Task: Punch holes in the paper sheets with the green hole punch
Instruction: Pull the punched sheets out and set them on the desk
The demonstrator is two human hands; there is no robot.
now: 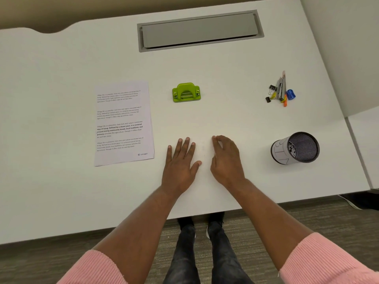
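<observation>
The green hole punch [186, 92] sits on the white desk [61, 191], straight ahead of both hands and well beyond them. A stack of printed paper sheets [124, 124] lies flat to its left. My left hand [180, 160] rests palm down on the desk with fingers spread, holding nothing. Beside it, my right hand [225, 158] hovers just over the surface, fingers loosely curled and thumb near the fingertips, also holding nothing. The paper's lower right corner is a short way left of my left hand.
A black mesh pen cup [296, 147] wrapped in paper stands at the right. Farther back right lies a small pile of stationery [281, 91]: binder clips, a stapler, a blue sharpener. A grey cable hatch [200, 30] is set in the desk's far side.
</observation>
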